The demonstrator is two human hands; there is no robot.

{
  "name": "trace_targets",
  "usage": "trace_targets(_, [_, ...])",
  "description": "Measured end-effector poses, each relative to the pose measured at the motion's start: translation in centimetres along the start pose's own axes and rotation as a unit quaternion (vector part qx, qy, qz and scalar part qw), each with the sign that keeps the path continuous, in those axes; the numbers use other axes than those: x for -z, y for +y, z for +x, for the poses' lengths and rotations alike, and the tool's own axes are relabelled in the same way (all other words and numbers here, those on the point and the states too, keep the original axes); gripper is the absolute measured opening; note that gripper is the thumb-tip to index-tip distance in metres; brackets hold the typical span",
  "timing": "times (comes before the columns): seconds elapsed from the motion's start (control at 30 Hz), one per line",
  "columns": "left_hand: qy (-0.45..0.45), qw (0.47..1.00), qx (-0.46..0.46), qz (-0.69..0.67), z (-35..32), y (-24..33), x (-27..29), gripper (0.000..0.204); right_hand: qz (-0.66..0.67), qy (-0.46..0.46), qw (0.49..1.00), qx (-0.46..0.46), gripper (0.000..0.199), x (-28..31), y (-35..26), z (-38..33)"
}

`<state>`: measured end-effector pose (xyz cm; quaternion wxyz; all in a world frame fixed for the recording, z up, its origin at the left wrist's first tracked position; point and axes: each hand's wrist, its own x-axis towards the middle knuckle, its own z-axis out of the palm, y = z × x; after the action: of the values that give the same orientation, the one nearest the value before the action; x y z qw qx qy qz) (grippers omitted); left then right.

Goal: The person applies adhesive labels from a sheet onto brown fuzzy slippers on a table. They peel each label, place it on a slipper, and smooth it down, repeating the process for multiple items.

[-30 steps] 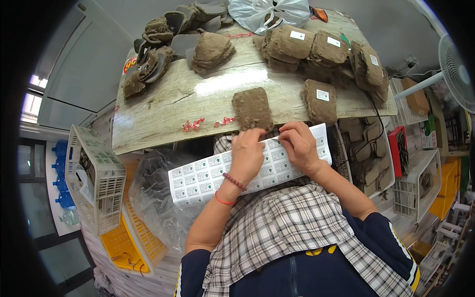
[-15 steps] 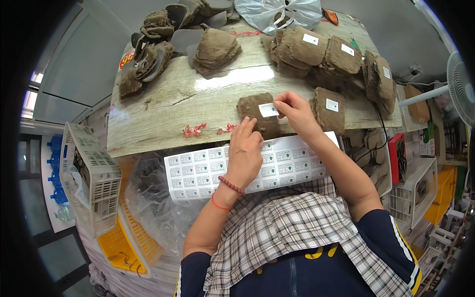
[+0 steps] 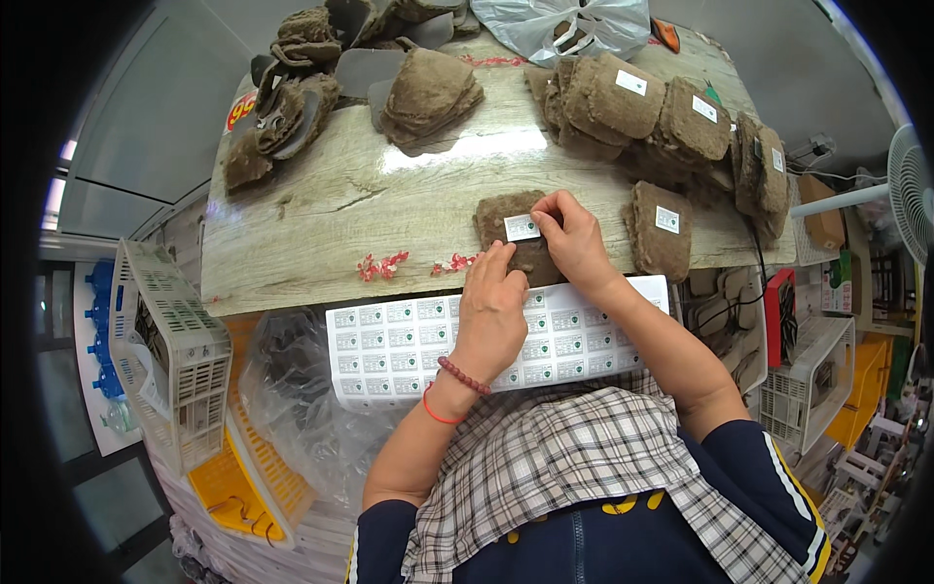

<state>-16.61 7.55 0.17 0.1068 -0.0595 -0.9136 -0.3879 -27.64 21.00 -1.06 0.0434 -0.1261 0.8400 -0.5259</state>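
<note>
A small white printed label (image 3: 520,228) lies over a brown fuzzy pad (image 3: 498,207) near the table's front edge. My right hand (image 3: 577,243) pinches the label's right end between thumb and forefinger. With fingers stretched out, my left hand (image 3: 494,316) rests its fingertips by the pad's lower edge, just under the label. Beneath that hand, a white sheet of labels (image 3: 389,350) spreads across my lap against the table edge. To the right sits another brown pad (image 3: 662,248) with a label on it.
Labelled pads (image 3: 608,102) are heaped at the back right of the table (image 3: 321,229). Unlabelled pads (image 3: 428,92) lie at the back left, near a plastic bag (image 3: 555,24). Plastic crates (image 3: 185,360) stand left, and a white fan (image 3: 910,195) is at right.
The label has gone from slanted to nearly straight and lies flatter on the pad. My right hand has closed in over its right end. The view has shifted slightly.
</note>
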Motion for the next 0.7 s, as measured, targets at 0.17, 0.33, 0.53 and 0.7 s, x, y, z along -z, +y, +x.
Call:
trace_targets(0.17, [0.005, 1.000, 0.011, 0.002, 0.06, 0.31, 0.36, 0.004, -0.011, 0.015, 1.000, 0.019, 0.009, -0.25, -0.26, -0.02])
trace_targets(0.33, [0.011, 1.000, -0.003, 0.023, 0.26, 0.55, 0.48, 0.004, -0.047, 0.025, 0.997, 0.050, 0.009, -0.39, 0.09, -0.03])
trace_targets(0.53, [-0.003, 0.998, -0.033, 0.060, 0.53, 0.09, 0.49, 0.004, -0.062, 0.035, 0.995, 0.065, 0.009, -0.50, -0.28, -0.13])
trace_targets(0.7, [-0.028, 0.997, -0.009, 0.070, 0.44, -0.03, 0.33, 0.005, -0.086, 0.041, 0.992, 0.084, 0.008, -0.67, -0.48, -0.27])
